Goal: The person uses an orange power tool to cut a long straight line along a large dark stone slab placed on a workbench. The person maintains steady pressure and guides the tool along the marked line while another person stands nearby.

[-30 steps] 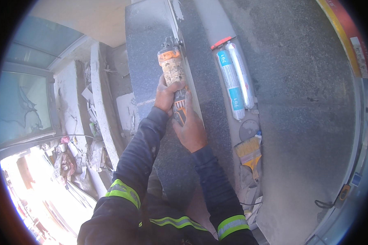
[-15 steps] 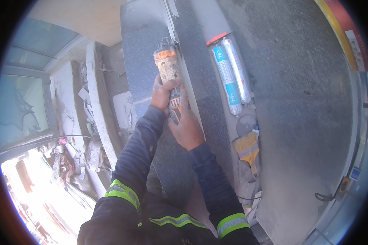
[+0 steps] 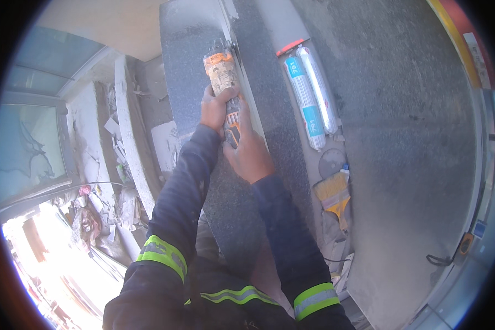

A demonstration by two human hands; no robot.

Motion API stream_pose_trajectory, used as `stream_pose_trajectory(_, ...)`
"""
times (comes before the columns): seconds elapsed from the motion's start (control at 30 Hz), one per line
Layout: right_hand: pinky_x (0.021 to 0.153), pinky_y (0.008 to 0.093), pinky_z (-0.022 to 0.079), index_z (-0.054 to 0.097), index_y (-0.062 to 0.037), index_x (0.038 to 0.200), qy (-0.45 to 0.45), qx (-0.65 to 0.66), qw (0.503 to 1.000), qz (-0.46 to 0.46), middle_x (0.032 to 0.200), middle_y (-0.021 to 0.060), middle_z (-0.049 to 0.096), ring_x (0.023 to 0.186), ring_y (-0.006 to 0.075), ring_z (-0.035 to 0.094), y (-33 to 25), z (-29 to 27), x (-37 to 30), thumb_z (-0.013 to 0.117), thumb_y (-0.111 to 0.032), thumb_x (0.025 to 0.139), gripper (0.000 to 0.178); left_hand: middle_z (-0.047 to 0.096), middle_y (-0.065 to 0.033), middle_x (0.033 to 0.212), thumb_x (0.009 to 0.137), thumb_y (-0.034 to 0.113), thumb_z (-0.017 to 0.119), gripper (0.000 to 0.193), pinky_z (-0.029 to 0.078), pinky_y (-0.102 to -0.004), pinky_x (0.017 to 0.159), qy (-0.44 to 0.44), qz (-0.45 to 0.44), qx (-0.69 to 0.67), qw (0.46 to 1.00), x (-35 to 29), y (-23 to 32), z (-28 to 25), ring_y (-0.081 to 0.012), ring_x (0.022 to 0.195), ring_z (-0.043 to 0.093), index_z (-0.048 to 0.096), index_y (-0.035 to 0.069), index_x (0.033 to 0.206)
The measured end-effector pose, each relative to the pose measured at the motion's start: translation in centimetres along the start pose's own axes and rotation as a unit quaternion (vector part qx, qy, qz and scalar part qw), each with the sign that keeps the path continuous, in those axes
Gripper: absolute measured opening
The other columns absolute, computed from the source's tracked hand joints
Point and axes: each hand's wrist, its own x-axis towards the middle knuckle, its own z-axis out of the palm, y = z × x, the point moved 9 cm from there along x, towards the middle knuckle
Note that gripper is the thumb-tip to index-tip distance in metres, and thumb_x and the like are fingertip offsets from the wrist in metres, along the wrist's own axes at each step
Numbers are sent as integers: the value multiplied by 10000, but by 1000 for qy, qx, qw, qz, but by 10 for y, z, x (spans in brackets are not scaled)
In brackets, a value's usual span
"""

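Observation:
Both my hands are closed around a dusty orange-and-black angle grinder (image 3: 223, 74). My left hand (image 3: 213, 109) wraps its body from the left side. Behind it, my right hand (image 3: 251, 155) grips the rear handle from the right. The grinder's head points away from me, at a pale straight strip (image 3: 249, 99) running along the dark speckled stone slab (image 3: 187, 71). Its disc is too hidden to make out. Whitish dust hangs over the slab just beyond the head.
Right of the slab lie sausage-shaped sealant packs (image 3: 302, 102), a round disc (image 3: 331, 162) and a yellow-handled paintbrush (image 3: 334, 198). Further right stretches a wide grey panel (image 3: 396, 165), with a tape measure (image 3: 466, 243) by its edge. Rubble and a window frame (image 3: 66, 137) are at left.
The grinder and both hands have moved slightly farther away along the strip. More dust shows beyond the head. My hold on the grinder looks the same.

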Motion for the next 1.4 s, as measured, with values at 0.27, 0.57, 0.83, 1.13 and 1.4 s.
stream_pose_trajectory(0.27, 1008, 526, 574, 51, -64, 1710, -11, -15, 1000, 14, 1396, 364, 604, 1207, 499, 681, 2, 1, -17, 734, -60, 905, 1055, 668, -193, 1179, 898, 131, 755, 631, 622, -395, 794, 15, -6, 5, 1000, -16, -6, -3, -249, 943, 725, 468, -62, 1426)
stream_pose_trajectory(0.57, 979, 536, 581, 5, -59, 1715, -29, -31, 998, 39, 1382, 371, 607, 1159, 525, 692, 10, 3, -35, 761, -92, 883, 1125, 666, -175, 1193, 920, 112, 705, 611, 629, -390, 833, 18, 4, 51, 999, -36, -8, -2, -252, 964, 721, 445, -64, 1445)
stream_pose_trajectory(0.83, 1030, 528, 552, 46, -49, 1713, -9, -12, 1000, 27, 1460, 397, 538, 1278, 528, 626, 13, 3, -53, 764, -112, 894, 1091, 661, -180, 1197, 920, 110, 710, 609, 626, -385, 822, 17, 14, 38, 999, -51, -16, -1, -246, 966, 718, 447, -62, 1442)
stream_pose_trajectory(1.13, 979, 532, 573, 43, -68, 1714, -13, -26, 999, 41, 1373, 389, 602, 1176, 526, 682, 11, 2, -59, 763, -142, 915, 1078, 647, -184, 1205, 916, 123, 712, 646, 632, -390, 829, 17, 7, 20, 1000, -58, -18, -1, -245, 972, 714, 419, -64, 1459)
stream_pose_trajectory(1.4, 865, 554, 595, 46, -106, 1712, -13, -32, 999, 33, 1209, 379, 677, 1016, 532, 724, 10, 5, -45, 748, -87, 883, 1087, 639, -215, 1247, 847, 167, 790, 801, 616, -386, 836, 25, -4, 24, 999, -43, -16, -6, -261, 1007, 712, 398, -101, 1492)
